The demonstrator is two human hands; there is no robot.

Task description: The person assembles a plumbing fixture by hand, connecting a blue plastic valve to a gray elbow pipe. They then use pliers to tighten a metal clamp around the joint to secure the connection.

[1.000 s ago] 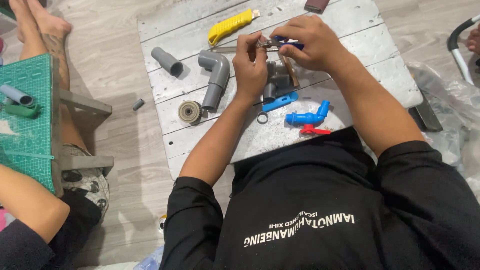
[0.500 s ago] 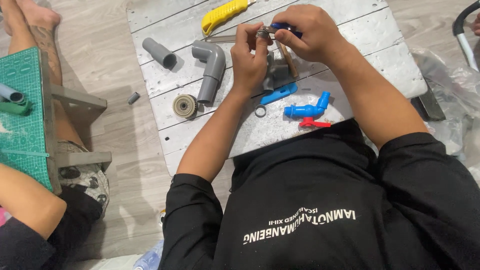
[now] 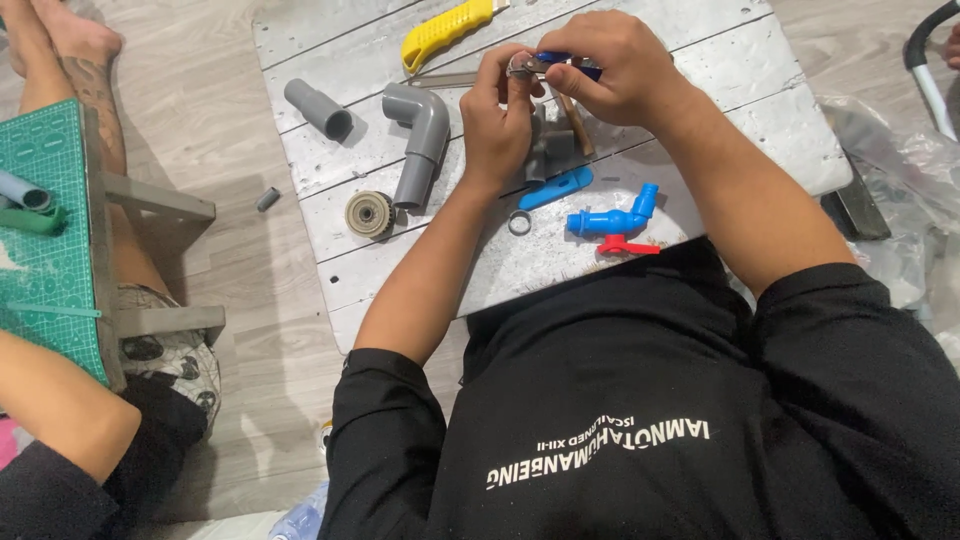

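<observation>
Both my hands meet over the far middle of a white plank board (image 3: 720, 110). My left hand (image 3: 497, 115) pinches a small metal ring part at its fingertips. My right hand (image 3: 610, 65) grips a blue-handled tool (image 3: 560, 62) whose jaws meet that part. Under my hands lie a grey pipe fitting (image 3: 548, 150) and a brown stick. Nearer me lie a blue flat piece (image 3: 556, 188), a small metal ring (image 3: 519, 222) and a blue plastic tap with a red lever (image 3: 612, 222).
A grey elbow pipe (image 3: 422, 135), a short grey pipe (image 3: 318, 109), a beige round roll (image 3: 370, 213) and a yellow utility knife (image 3: 447, 30) lie on the board's left and far side. Another person sits at the left beside a green cutting mat (image 3: 45, 250).
The view has shifted slightly, so the board sits a little higher in frame. My hands stay together on the small part and tool.
</observation>
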